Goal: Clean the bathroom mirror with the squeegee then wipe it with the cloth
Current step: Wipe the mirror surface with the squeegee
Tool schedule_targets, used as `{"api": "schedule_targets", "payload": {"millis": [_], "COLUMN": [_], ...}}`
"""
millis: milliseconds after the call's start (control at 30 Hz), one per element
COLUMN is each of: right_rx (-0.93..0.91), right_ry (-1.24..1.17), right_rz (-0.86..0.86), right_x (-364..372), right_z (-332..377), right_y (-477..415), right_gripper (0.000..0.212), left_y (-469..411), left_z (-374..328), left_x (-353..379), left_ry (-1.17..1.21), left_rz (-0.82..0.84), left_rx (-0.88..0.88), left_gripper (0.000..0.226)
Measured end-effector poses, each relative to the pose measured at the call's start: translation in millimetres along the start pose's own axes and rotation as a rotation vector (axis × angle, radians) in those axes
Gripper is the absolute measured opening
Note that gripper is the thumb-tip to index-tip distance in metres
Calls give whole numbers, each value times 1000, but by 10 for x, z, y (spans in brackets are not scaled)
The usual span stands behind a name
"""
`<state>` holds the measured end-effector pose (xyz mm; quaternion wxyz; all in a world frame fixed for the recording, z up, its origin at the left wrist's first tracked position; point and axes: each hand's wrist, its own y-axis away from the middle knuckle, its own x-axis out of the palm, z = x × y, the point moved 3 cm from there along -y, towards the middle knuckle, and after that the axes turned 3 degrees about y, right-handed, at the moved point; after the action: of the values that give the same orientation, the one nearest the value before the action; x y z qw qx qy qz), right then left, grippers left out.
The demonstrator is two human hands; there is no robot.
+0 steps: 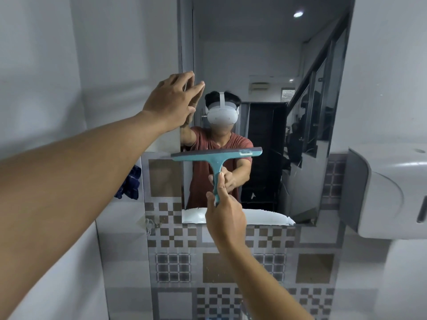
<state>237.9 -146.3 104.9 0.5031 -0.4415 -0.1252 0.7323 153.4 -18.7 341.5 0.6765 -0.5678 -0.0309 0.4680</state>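
The tall bathroom mirror hangs on the wall straight ahead. My right hand grips the handle of a teal squeegee, whose blade lies level across the mirror's lower half. A band of white foam runs along the mirror's bottom edge. My left hand is raised with fingers together, flat against the mirror's left edge and holding nothing. A dark blue cloth hangs on the left wall beside the mirror.
A white dispenser juts from the right wall at mirror height. Brown and grey patterned tiles cover the wall under the mirror. Plain white walls close in on both sides.
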Motion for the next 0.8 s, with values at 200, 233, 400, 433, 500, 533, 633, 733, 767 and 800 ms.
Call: {"api": "schedule_targets", "payload": {"millis": [200,233,400,433,500,533,633,733,767,800], "right_rx": [-226,-273,-411,-425,-459,-475,-488,-481,-477,-472], "right_ry": [361,428,713,744,794,815,862,872,868,865], "right_rz": [83,100,166,171,164,155,136,120,120,118], "right_x": [-496,-580,-915,-958,-1047,-1093,-1231,-1318,-1337,-1358], "right_z": [-211,-241,-343,-352,-368,-382,-437,-501,-526,-554], "right_y": [-126,-179,-371,-390,-433,-459,-536,-580,-587,-594], "right_gripper": [59,59,58,59,60,60,59,59,59,59], "left_y": [51,81,277,323,412,449,503,504,501,496], "left_z": [-89,-115,-289,-319,-359,-368,-360,-377,-396,-426], "left_x": [30,41,159,191,267,303,350,333,322,308], "left_ry": [5,6,24,39,63,63,38,23,30,39], "left_rz": [-26,-37,-56,-39,8,28,57,67,68,72], "left_rx": [-44,-51,-79,-97,-131,-139,-143,-130,-114,-89], "left_gripper": [64,63,65,68,73,76,84,90,91,92]}}
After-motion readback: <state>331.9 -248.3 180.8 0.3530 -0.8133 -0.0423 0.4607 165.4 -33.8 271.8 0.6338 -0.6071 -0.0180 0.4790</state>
